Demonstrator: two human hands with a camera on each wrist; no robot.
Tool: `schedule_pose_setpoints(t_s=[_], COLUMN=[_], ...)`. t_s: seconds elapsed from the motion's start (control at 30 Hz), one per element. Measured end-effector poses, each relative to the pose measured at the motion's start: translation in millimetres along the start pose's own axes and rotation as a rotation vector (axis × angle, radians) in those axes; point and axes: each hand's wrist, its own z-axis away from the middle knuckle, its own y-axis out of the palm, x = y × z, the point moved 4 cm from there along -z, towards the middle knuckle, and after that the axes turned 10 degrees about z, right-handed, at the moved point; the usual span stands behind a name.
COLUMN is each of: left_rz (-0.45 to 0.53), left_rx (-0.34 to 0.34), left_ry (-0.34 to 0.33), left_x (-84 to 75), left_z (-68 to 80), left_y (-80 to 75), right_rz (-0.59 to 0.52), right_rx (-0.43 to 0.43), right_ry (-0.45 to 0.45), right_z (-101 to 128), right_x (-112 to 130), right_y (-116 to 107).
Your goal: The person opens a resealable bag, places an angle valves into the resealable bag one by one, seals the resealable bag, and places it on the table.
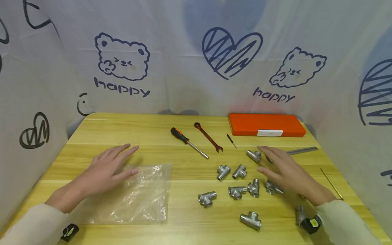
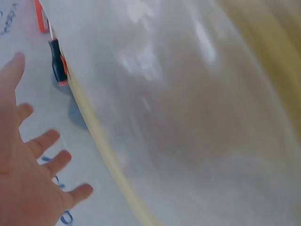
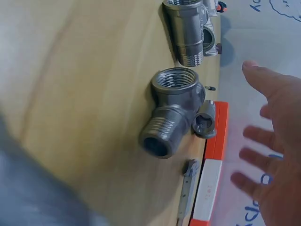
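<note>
Steel tee fittings (image 1: 237, 191) lie scattered at lower right of the desk (image 1: 183, 170), under the right hand (image 1: 284, 170), fingers spread, holding nothing. At lower left, the left hand (image 1: 105, 168) hovers flat and empty over a clear bag (image 1: 137, 197). Screwdriver (image 1: 188, 142), wrench (image 1: 208, 136) and orange case (image 1: 266, 125) lie beyond.

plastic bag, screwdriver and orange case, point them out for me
plastic bag (image 1: 144, 194), head view, middle of the clear sheet
screwdriver (image 1: 180, 135), head view, black and orange handle
orange case (image 1: 251, 123), head view, bare part of the lid
</note>
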Motion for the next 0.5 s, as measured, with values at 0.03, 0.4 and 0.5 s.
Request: schedule_pose_setpoints(t_s=[0.03,0.4,0.5], left_rz=[0.008,0.114,0.139], left_rx=[-0.001,0.175,0.208], left_ry=[0.029,0.148,0.150], left_x=[-5.0,-30.1,-29.2], left_z=[-0.5,-4.5,-4.0], left_y=[1.7,28.4,34.7], right_rz=[-0.011,-0.034,-0.043], right_rx=[0.009,0.135,0.177], right_ry=[-0.023,-0.267,-0.300], right_z=[-3.7,-36.9,-41.8], right_x=[1.7,17.7,20.9], right_y=[0.2,9.0,11.3])
